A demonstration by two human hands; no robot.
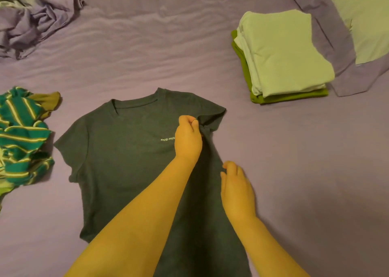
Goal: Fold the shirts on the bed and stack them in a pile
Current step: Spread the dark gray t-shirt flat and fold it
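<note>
A dark grey t-shirt (126,160) is lying face up and spread flat on the purple bed (305,171), its collar pointing away from the person and its hem running out of view at the near edge; it is sitting in the middle of the open sheet, apparently so that both sides can be turned inward without catching on anything else. The left hand (188,138) is reaching across the chest and pinching the cloth by the right sleeve seam, where the fabric is bunching and lifting under the fingers; the right hand (236,189) is resting further down at the same side edge with its fingers curled toward the cloth, though whether it is truly gripping the edge I cannot tell. Taking one side at two points, high and low, looks like a way of carrying that edge over in a straight line, so the step in hand is probably the first lengthwise fold. Well apart to the far right, the pile of folded shirts (284,57) is waiting, pale ones stacked on a green one, with its far corner lying over a lavender garment (336,45) spread beneath it; a striped green shirt (21,133) is lying crumpled just beside the left sleeve, and a heap of lilac cloth (35,21) is sitting far off, both seemingly still to be folded.
</note>
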